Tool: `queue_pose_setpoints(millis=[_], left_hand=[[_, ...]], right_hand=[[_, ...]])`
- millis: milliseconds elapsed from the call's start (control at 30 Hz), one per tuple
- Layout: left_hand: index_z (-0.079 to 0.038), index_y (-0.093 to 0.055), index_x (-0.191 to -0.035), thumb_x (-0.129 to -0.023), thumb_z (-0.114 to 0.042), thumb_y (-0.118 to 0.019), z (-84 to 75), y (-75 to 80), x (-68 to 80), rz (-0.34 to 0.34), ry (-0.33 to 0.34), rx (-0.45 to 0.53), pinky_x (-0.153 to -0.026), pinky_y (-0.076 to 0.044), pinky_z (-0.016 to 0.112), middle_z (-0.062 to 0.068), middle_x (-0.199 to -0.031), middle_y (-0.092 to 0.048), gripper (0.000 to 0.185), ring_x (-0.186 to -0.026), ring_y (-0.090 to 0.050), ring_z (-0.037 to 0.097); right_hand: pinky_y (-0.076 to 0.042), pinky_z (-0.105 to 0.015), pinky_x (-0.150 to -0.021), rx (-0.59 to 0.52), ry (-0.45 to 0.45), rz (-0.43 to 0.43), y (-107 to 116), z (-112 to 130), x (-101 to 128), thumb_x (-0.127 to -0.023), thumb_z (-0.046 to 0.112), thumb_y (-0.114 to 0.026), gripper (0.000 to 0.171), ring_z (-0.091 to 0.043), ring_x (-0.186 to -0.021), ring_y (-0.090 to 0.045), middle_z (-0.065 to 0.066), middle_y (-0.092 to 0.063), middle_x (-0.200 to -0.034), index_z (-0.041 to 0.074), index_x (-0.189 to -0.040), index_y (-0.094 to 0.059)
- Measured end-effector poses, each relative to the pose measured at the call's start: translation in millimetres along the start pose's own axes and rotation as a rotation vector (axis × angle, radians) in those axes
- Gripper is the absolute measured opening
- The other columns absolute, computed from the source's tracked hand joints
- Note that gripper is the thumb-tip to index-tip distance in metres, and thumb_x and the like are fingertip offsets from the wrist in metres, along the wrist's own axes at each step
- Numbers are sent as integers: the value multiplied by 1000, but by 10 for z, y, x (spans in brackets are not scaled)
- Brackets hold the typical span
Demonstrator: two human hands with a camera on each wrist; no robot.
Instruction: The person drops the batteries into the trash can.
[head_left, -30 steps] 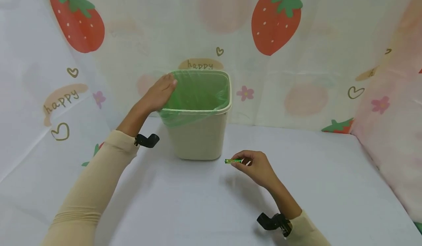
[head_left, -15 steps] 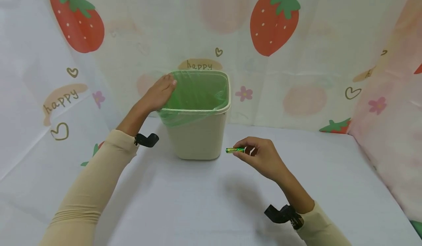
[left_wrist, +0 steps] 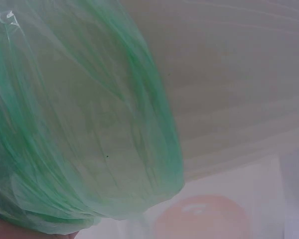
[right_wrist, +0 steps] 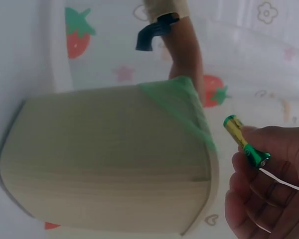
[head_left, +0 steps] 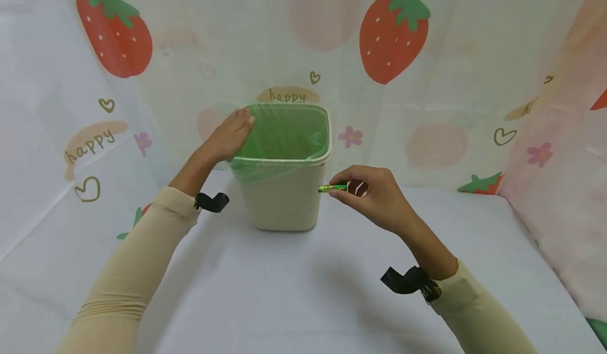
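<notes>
A beige waste bin (head_left: 284,196) lined with a green plastic bag (head_left: 284,133) stands on the white table. My left hand (head_left: 231,133) rests on the bin's left rim, fingers over the bag's edge. My right hand (head_left: 367,192) pinches a small green and yellow battery (head_left: 332,188) and holds it in the air just right of the bin, a little below its rim. The right wrist view shows the battery (right_wrist: 245,141) between my fingertips beside the bin's wall (right_wrist: 104,164). The left wrist view shows only the bag (left_wrist: 79,119) against the bin's side.
The white table (head_left: 294,291) is backed by a curtain (head_left: 427,80) printed with strawberries, which also closes off the left and right sides. Black camera mounts sit on both wrists.
My right hand has lifted the battery from near the table up and slightly left, close to the bin's right side. The left hand has stayed on the rim.
</notes>
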State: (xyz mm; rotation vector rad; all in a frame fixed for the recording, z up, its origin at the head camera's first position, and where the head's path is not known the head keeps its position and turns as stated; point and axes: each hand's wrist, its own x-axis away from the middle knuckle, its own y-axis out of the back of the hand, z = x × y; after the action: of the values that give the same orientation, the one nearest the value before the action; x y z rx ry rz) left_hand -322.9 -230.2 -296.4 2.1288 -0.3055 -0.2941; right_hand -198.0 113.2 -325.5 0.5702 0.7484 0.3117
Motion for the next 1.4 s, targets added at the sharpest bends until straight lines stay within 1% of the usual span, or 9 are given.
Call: queue_pose_setpoints(millis=[167,367,567,667,800,900,1167,1400], left_hand=[[7,-2,-159,-112,-42,-15,10,-12,19,7,2,-2,-125,1,47,23,-168,2,69,-155,7,35],[8,-3,-159,-113,-41,-15,12,-4,28,7,-5,-10,-125,1,47,23,-168,1,68,-155,7,35],[8,-4,-159,-113,-41,-15,23,1,7,4,-14,-17,-125,1,47,23,-168,1,68,-155,6,35],[8,-4,-158,-113,-40,-15,22,6,3,5,-18,-21,-125,1,46,23,-168,1,67,-156,6,35],[8,-3,-159,-113,-38,-15,27,17,-2,8,-20,-28,-125,1,47,23,-168,2,66,-155,7,35],[7,-4,-159,-113,-38,-16,26,19,-12,8,-26,-29,-125,1,47,23,-168,1,66,-155,6,36],[10,-7,-158,-113,-37,-17,24,26,-17,-5,-41,-37,-125,-1,47,25,-167,-1,65,-155,5,36],[10,-5,-157,-113,-36,-16,26,17,-9,-2,-37,-43,-125,-1,47,26,-167,-1,65,-155,4,37]], right_hand=[[-56,-30,-65,18,18,12,53,57,-166,-88,12,-81,13,-11,-72,-63,11,-73,-89,15,-100,-79],[-55,-29,-66,40,37,18,144,130,-427,-88,13,-81,11,-10,-72,-63,9,-74,-90,14,-100,-80],[-54,-31,-65,75,23,37,210,184,-683,-89,16,-80,10,-10,-70,-63,7,-74,-90,13,-98,-80],[-52,-29,-64,90,14,54,222,197,-802,-89,15,-80,9,-12,-71,-63,5,-75,-90,13,-98,-80],[-50,-27,-63,113,-8,72,216,192,-952,-89,15,-79,9,-12,-71,-64,3,-76,-91,12,-98,-81],[-48,-28,-63,142,-16,84,199,177,-1058,-89,16,-80,10,-12,-71,-65,3,-75,-90,12,-99,-81],[-48,-31,-65,166,-49,133,108,105,-1307,-88,14,-81,10,-18,-67,-63,-2,-73,-87,9,-97,-80],[-51,-31,-69,186,-84,181,-17,31,-1444,-89,16,-80,9,-21,-75,-65,-3,-74,-88,9,-95,-80]])
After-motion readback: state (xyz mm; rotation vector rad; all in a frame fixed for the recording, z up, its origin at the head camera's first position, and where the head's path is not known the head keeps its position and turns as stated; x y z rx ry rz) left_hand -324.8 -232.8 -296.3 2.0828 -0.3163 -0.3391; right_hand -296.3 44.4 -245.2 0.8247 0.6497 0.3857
